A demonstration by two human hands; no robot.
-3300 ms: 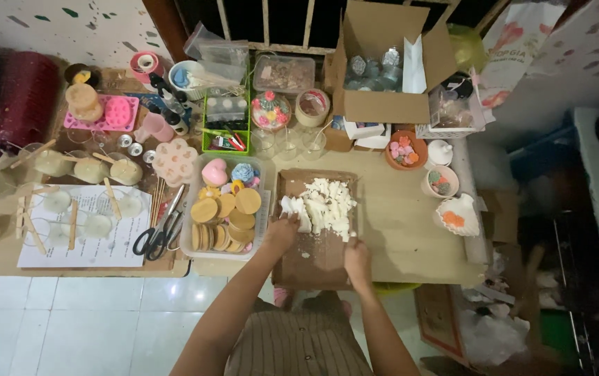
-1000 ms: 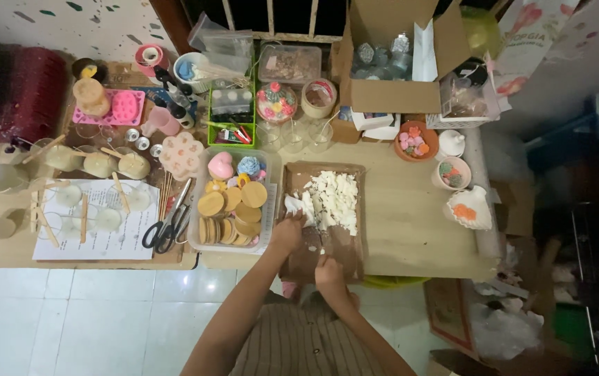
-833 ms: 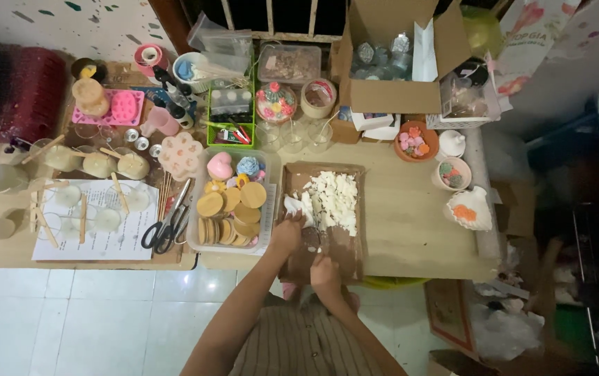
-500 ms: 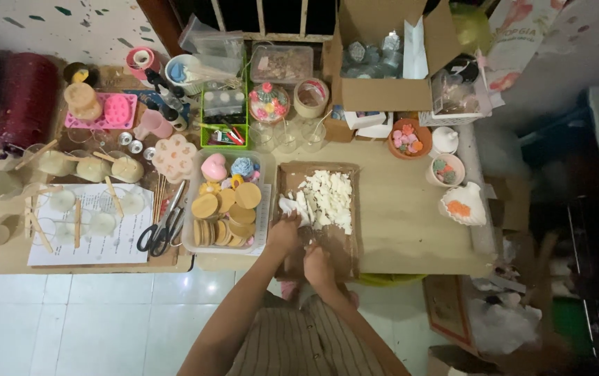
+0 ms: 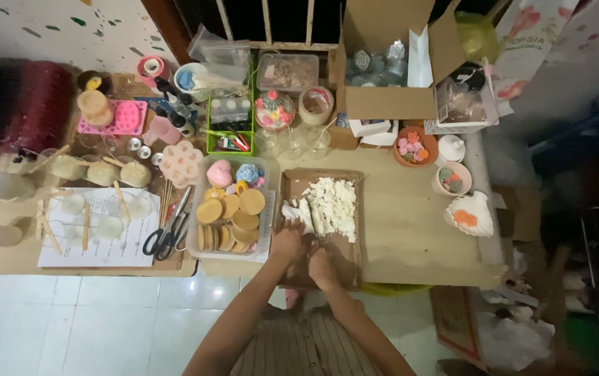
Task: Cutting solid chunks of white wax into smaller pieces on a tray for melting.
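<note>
A brown cardboard sheet lies on the wooden table in front of me, with a heap of white wax chunks on its far half. My left hand rests on the sheet's near left part, just below the white chunks. My right hand sits close beside it, nearer the front edge, fingers curled. Whether either hand grips something is hidden by the hands themselves.
A clear tray of tan wax discs sits left of the sheet. Black scissors and a paper with glass cups lie further left. An open cardboard box, small bowls and a shell dish stand behind and to the right.
My right hand has moved left along the cardboard sheet and now sits close beside my left hand. The left hand has stayed near the white chunks.
</note>
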